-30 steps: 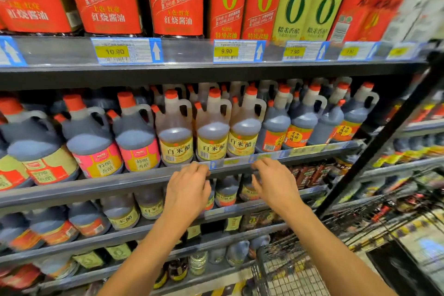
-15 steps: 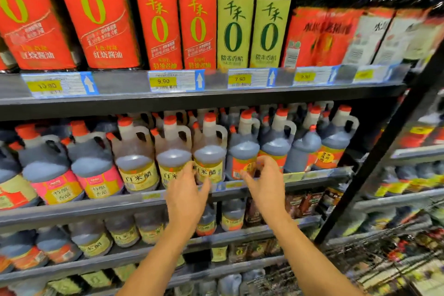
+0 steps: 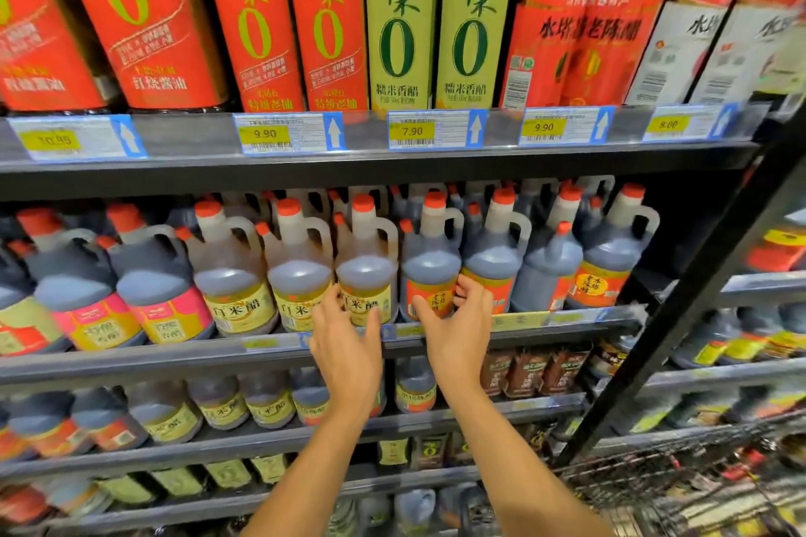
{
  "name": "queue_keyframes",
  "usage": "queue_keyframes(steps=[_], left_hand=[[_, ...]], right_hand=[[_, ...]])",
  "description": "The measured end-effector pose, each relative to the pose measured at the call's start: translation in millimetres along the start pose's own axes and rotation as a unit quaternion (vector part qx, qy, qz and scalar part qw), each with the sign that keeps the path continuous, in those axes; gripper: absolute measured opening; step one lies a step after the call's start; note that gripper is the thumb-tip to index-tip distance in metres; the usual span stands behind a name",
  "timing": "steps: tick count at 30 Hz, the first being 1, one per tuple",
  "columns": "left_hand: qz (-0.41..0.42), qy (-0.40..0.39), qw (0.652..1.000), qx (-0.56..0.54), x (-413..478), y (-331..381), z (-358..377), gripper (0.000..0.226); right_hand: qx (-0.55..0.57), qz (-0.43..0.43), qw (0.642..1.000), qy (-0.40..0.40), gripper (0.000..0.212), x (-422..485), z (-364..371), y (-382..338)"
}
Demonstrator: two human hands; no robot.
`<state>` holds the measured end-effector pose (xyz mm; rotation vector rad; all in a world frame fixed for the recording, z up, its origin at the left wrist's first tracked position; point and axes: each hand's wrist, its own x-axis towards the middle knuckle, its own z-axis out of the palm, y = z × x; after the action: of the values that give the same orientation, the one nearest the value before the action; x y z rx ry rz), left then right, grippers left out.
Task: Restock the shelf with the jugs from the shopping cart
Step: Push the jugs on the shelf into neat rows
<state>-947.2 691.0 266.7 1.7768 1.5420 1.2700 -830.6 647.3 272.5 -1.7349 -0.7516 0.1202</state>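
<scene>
shelf [image 3: 567, 320] packed with jugs, cart [image 3: 680, 488] lower right, my left hand [image 3: 346, 344] open at yellow jug [image 3: 368, 275], right hand [image 3: 460, 329] fingers spread on orange jug [image 3: 429, 270], gripping nothing

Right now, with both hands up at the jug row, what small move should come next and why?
Probably close the right hand around the orange-label jug and square it up: its fingers already curl at the label, while the left hand rests open by the yellow-label jug.

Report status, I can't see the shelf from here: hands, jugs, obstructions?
Left hand open at yellow-label jug. Right hand fingers around orange-label jug. Nothing blocking.
</scene>
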Motion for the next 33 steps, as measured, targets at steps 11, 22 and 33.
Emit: queue_keyframes(steps=[11,22,33], left_hand=[[-0.021,0.036,0.999,0.006,-1.3,8.6,1.5,0.053],[0.058,0.01,0.997,-0.055,-24.4,18.8,7.0,0.032],[0.092,-0.204,0.975,0.011,-53.1,84.9,72.7,0.072]], right_hand=[[-0.003,-0.014,1.0,0.007,0.051,0.7,-0.5,-0.3],[0.042,-0.052,0.998,-0.006,0.031,8.9,-39.0,21.1],[-0.022,-0.032,0.997,0.074,0.039,74.7,-116.0,60.9]])
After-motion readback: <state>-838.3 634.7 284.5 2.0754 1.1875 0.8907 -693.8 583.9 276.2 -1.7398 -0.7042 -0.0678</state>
